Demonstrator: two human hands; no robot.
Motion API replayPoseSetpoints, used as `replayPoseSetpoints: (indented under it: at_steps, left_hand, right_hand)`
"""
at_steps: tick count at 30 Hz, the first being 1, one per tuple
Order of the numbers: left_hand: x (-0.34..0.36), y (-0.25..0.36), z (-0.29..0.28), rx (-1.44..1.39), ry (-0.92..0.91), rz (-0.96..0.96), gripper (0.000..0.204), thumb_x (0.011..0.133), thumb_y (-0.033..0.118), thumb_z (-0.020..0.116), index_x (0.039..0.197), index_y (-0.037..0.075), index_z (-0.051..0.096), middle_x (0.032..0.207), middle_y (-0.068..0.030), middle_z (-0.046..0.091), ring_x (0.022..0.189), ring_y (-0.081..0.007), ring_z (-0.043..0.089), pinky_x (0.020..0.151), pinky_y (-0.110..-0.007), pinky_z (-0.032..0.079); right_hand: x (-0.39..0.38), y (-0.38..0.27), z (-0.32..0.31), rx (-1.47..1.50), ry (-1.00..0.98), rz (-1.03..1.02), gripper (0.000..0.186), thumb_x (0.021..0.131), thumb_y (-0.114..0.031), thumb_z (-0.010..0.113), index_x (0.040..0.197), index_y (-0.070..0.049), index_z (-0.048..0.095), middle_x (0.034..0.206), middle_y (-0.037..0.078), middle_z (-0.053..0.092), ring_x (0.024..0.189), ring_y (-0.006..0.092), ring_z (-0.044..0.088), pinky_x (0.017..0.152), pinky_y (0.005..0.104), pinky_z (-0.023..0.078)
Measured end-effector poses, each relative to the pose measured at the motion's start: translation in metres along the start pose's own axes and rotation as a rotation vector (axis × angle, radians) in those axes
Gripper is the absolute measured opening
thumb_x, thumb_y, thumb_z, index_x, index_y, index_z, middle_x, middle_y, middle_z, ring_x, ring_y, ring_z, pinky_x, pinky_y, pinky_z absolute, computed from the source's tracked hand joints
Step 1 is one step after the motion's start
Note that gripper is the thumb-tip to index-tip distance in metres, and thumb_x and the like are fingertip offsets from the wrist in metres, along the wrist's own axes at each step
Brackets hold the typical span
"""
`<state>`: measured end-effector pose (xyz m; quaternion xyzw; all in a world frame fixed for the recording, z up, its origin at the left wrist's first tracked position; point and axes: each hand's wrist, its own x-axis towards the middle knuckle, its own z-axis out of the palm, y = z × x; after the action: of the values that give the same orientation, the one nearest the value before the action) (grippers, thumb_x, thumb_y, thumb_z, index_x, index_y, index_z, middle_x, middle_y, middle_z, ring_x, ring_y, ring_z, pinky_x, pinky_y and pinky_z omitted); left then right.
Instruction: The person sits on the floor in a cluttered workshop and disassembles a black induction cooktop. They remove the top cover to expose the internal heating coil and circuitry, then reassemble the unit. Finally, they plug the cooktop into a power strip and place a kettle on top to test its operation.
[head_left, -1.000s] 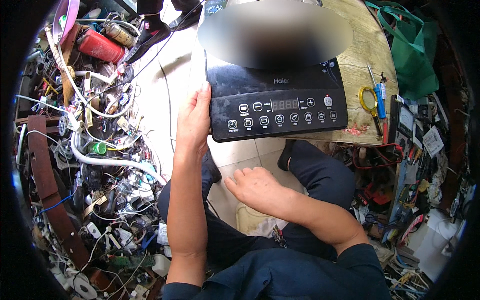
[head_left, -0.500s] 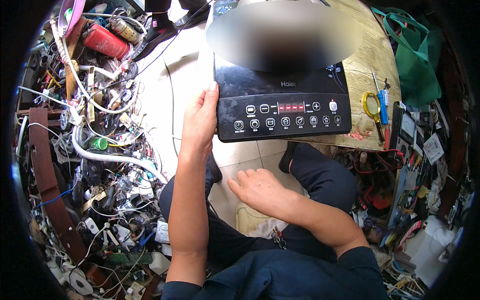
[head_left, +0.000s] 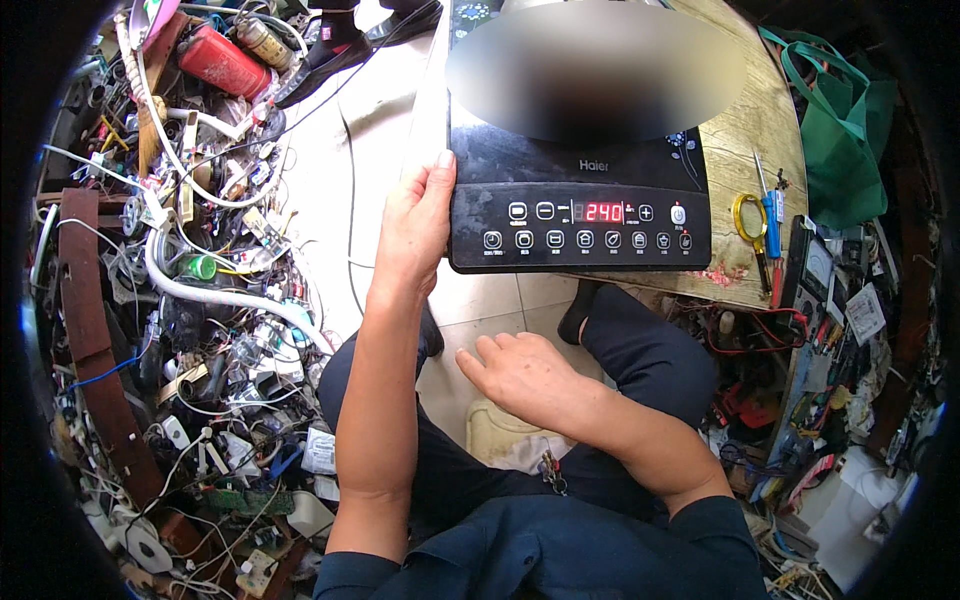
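A black induction cooker (head_left: 520,170) with a glossy top lies on the wooden table (head_left: 735,130), its near edge jutting out over my knees. Red digits glow on its display (head_left: 600,212), among rows of white-outlined touch buttons. My left hand (head_left: 412,225) grips the cooker's left edge, thumb on top and fingers hidden along the side. Over my lap, below the cooker's near edge, hovers my right hand (head_left: 525,378); it is empty, with loosely bent fingers and the thumb apart. A blurred patch hides the cooker's far part and whatever stands there.
Right of the cooker lie a yellow ring-shaped tool (head_left: 748,216) and a blue-handled screwdriver (head_left: 772,225). A green bag (head_left: 840,120) hangs beyond the table's right edge. Heaped parts and cables (head_left: 230,370) cover the left side, with a red cylinder (head_left: 222,62) among them.
The display has gone from red dashes to red digits. In the picture the cooker and table have shifted slightly right; my left hand keeps its grip and my right hand stays over my lap.
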<state>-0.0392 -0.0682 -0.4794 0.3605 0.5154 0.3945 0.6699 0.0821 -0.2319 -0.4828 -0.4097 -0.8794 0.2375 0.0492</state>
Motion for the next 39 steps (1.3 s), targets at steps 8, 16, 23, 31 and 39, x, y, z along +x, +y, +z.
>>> replayPoseSetpoints:
  at_steps: [8, 16, 23, 31, 39]
  left_hand:
    - [0.002, -0.002, -0.001, 0.026, 0.006, -0.006, 0.038, 0.11, 0.034, 0.053, 0.107, -0.002, 0.067, 0.087, -0.0058, 0.072, 0.072, -0.008, 0.066, 0.064, -0.023, 0.055]
    - [0.003, -0.004, -0.001, -0.022, 0.001, -0.006, 0.037, 0.109, 0.035, 0.054, 0.107, -0.001, 0.065, 0.086, -0.0061, 0.072, 0.071, -0.0085, 0.067, 0.062, -0.023, 0.055]
    - [0.002, -0.003, -0.004, 0.022, -0.052, 0.0, 0.041, 0.111, 0.036, 0.049, 0.118, 0.0, 0.067, 0.099, -0.0088, 0.076, 0.078, -0.013, 0.073, 0.068, -0.026, 0.059]
    - [-0.003, 0.002, -0.006, 0.047, -0.026, -0.01, 0.039, 0.111, 0.032, 0.047, 0.115, -0.001, 0.066, 0.093, -0.0084, 0.074, 0.074, -0.0114, 0.071, 0.065, -0.025, 0.057]
    - [0.001, -0.001, -0.008, 0.095, -0.065, 0.001, 0.039, 0.11, 0.037, 0.051, 0.113, 0.001, 0.065, 0.084, -0.0047, 0.072, 0.064, -0.0088, 0.068, 0.051, -0.023, 0.054]
  right_hand:
    - [-0.003, 0.0, 0.003, -0.002, 0.025, 0.003, 0.034, 0.084, -0.013, 0.063, 0.116, -0.004, 0.062, 0.086, 0.007, 0.06, 0.08, 0.0239, 0.066, 0.067, 0.0359, 0.054]
    - [-0.001, -0.002, -0.016, 0.058, 0.124, -0.097, 0.015, 0.084, -0.013, 0.062, 0.096, -0.004, 0.063, 0.086, 0.008, 0.064, 0.08, 0.0244, 0.068, 0.065, 0.036, 0.055]
    - [-0.011, -0.007, -0.075, 0.279, 0.512, -0.317, 0.025, 0.077, -0.014, 0.072, 0.1, -0.005, 0.069, 0.101, 0.007, 0.07, 0.074, 0.0188, 0.07, 0.06, 0.0272, 0.055]
    - [-0.043, -0.059, -0.133, 0.336, 0.988, -0.227, 0.026, 0.069, -0.005, 0.081, 0.092, -0.013, 0.071, 0.085, 0.002, 0.066, 0.066, 0.0169, 0.061, 0.055, 0.0263, 0.048]
    - [-0.037, -0.087, -0.134, 0.237, 1.274, -0.132, 0.021, 0.064, -0.003, 0.071, 0.083, -0.012, 0.07, 0.082, 0.006, 0.064, 0.064, 0.0206, 0.057, 0.057, 0.029, 0.05]
